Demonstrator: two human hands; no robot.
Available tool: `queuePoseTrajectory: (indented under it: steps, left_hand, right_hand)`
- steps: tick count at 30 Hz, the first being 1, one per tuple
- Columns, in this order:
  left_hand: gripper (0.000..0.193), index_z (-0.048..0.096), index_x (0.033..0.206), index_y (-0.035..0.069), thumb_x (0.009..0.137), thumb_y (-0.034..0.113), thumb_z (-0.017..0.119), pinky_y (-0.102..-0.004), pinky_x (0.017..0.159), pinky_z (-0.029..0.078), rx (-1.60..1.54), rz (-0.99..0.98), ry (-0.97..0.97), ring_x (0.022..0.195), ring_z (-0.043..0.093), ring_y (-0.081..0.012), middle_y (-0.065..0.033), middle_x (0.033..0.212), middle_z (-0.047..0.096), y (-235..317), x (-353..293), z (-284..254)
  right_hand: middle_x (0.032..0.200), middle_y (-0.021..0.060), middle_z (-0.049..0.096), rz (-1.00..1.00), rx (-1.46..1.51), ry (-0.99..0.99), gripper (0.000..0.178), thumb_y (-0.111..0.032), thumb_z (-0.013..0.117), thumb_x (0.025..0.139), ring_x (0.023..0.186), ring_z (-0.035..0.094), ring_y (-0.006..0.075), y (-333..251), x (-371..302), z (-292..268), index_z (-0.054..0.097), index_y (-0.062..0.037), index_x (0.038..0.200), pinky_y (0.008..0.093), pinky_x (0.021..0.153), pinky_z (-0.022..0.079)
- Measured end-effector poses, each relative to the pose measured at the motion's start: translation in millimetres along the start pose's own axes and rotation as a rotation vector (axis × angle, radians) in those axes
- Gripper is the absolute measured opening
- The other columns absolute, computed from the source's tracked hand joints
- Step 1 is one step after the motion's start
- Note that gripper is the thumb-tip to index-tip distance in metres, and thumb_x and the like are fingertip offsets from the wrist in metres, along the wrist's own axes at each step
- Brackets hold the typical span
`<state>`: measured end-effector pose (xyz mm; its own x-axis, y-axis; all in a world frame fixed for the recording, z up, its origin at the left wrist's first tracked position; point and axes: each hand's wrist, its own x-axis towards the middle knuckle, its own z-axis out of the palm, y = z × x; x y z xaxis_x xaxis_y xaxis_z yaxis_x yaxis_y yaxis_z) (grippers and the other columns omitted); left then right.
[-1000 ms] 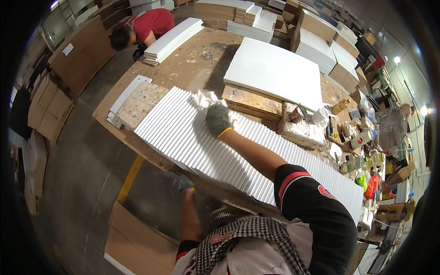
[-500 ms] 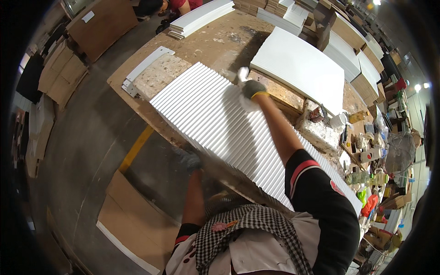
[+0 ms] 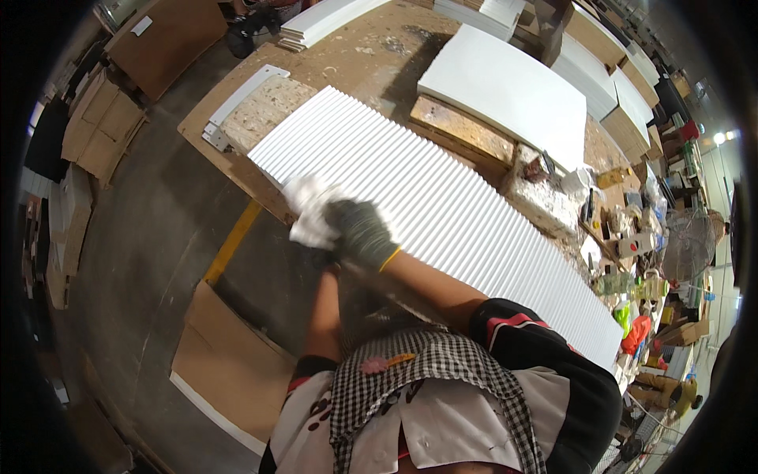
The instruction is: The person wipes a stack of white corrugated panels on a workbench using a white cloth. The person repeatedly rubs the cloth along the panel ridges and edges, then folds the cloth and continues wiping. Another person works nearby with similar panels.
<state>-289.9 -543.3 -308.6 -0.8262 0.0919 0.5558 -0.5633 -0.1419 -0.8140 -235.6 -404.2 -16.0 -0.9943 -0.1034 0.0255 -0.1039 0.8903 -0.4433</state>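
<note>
My right hand (image 3: 362,235), in a grey-green work glove with a yellow cuff, is closed on a crumpled white rag (image 3: 314,212). The rag lies at the near left edge of a long row of white panels (image 3: 410,178), set one behind another so that their edges make a ribbed, stepped surface. Just below the right hand, my left hand (image 3: 317,257) shows as a dark glove beside the table edge. Its fingers are mostly hidden by the rag and the right hand.
Beyond the row, a stack of large white boards (image 3: 505,91) lies next to wooden blocks (image 3: 462,130) and a stained white block (image 3: 545,193). Bottles (image 3: 651,284) and a fan (image 3: 688,245) crowd the right side. Brown board (image 3: 229,355) lies at the lower left.
My right hand has swept the rag from the far edge of the panel row toward me and left, to its near edge. My left hand is now partly hidden near it.
</note>
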Motion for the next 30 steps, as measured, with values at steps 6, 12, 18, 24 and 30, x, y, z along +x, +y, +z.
queuePoseTrajectory:
  steps: [6, 12, 18, 24, 30]
  left_hand:
    - [0.041, 0.057, 0.151, 0.002, 0.110, 0.011, 0.055, -0.0313, 0.103, 0.055, 0.378, 0.567, 0.464, 0.122, 0.064, -0.0208, -0.0139, 0.138, 0.066, 13, -42, 45]
    - [0.056, 0.036, 0.169, 0.001, 0.117, 0.020, 0.049, -0.0390, 0.128, 0.034, 2.529, 0.208, 1.286, 0.156, 0.043, -0.0264, -0.0134, 0.170, 0.045, -67, -224, 173]
    - [0.053, 0.040, 0.164, 0.000, 0.116, 0.020, 0.051, -0.0397, 0.126, 0.036, 2.467, 0.235, 1.534, 0.151, 0.045, -0.0267, -0.0148, 0.168, 0.044, -126, -285, 211]
    - [0.046, 0.048, 0.157, 0.000, 0.114, 0.018, 0.055, -0.0398, 0.122, 0.040, 2.980, -0.287, 1.146, 0.142, 0.051, -0.0278, -0.0171, 0.159, 0.050, -158, -220, 175]
    - [0.041, 0.056, 0.150, -0.001, 0.113, 0.016, 0.058, -0.0405, 0.118, 0.044, 3.082, -0.469, 0.923, 0.134, 0.057, -0.0301, -0.0194, 0.152, 0.055, -217, -185, 142]
  right_hand:
    - [0.120, 0.0110, 0.074, 0.139, 1.392, -0.143, 0.026, -0.023, 0.067, 0.108, 0.112, 0.073, 0.0193, 33, -44, -53, 0.072, -0.0075, 0.128, 0.0294, 0.098, 0.062]
    - [0.110, 0.0164, 0.077, 0.371, -0.277, 0.363, 0.030, -0.038, 0.069, 0.101, 0.101, 0.077, 0.0292, 178, -38, -91, 0.077, -0.0111, 0.112, 0.0482, 0.087, 0.060]
    - [0.094, 0.0154, 0.076, 0.094, -0.241, 0.123, 0.043, -0.038, 0.078, 0.090, 0.087, 0.078, 0.0309, 46, -86, -14, 0.073, -0.0008, 0.112, 0.0471, 0.077, 0.065]
    - [0.125, 0.0202, 0.073, 0.120, 1.117, 0.112, 0.043, -0.034, 0.075, 0.100, 0.113, 0.071, 0.0314, 77, -122, -77, 0.073, 0.0008, 0.125, 0.0451, 0.104, 0.057]
    - [0.085, 0.0142, 0.076, 0.456, -0.172, 0.519, 0.028, -0.034, 0.074, 0.102, 0.077, 0.074, 0.0248, 186, -113, -89, 0.078, -0.0075, 0.095, 0.0454, 0.071, 0.062]
